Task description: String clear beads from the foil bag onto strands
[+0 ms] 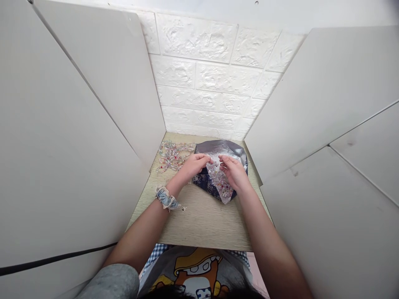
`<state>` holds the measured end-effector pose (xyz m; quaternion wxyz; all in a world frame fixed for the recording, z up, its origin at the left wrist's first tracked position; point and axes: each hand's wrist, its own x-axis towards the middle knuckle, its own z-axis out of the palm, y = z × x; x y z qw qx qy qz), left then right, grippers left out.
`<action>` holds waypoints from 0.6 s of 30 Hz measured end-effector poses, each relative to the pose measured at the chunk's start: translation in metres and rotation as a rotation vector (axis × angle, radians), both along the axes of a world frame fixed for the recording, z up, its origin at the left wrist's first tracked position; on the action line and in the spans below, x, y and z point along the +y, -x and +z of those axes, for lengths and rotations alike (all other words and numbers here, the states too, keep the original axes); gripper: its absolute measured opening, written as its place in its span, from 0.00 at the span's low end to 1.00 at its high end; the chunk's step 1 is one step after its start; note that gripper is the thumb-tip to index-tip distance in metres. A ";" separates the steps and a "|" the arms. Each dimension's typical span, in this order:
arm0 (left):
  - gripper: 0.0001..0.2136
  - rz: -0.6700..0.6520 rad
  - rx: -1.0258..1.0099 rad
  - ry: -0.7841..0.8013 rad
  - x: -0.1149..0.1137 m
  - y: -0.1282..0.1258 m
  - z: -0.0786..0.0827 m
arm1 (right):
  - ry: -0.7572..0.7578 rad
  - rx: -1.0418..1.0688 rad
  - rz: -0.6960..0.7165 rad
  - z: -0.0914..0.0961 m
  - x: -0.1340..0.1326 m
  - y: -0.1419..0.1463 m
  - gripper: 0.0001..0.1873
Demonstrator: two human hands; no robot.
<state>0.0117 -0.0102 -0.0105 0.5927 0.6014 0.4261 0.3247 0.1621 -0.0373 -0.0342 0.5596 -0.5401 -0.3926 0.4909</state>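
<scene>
My left hand (195, 164) and my right hand (233, 171) meet over a small clear plastic bag of coloured beads (220, 181). Both hands pinch the bag's upper edge, fingers closed on it. The bag hangs down toward me, its lower corner resting on the wooden table (202, 220). Directly behind and under the hands lies an open dark blue pouch with a silver lining (224, 149). A blue scrunchie (166, 198) sits on my left wrist.
A heap of beaded strands (172, 155) lies at the table's far left. White panels (77, 137) wall in the table on the left and right (318, 124), with a white brick-pattern wall (205, 83) behind. A black cable (56, 258) runs along the left panel.
</scene>
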 end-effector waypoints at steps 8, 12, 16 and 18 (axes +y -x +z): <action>0.10 0.022 -0.031 0.008 -0.001 0.001 0.004 | -0.212 -1.061 -0.030 -0.012 -0.001 0.007 0.11; 0.10 0.028 -0.030 0.000 -0.003 0.000 0.008 | -0.329 -1.133 0.217 -0.020 -0.003 0.016 0.15; 0.10 0.022 0.006 -0.019 -0.003 -0.001 0.008 | -0.337 -1.089 0.352 -0.023 -0.005 0.022 0.16; 0.11 0.020 0.020 -0.032 -0.002 -0.001 0.008 | -0.323 -1.067 0.345 -0.025 -0.004 0.023 0.16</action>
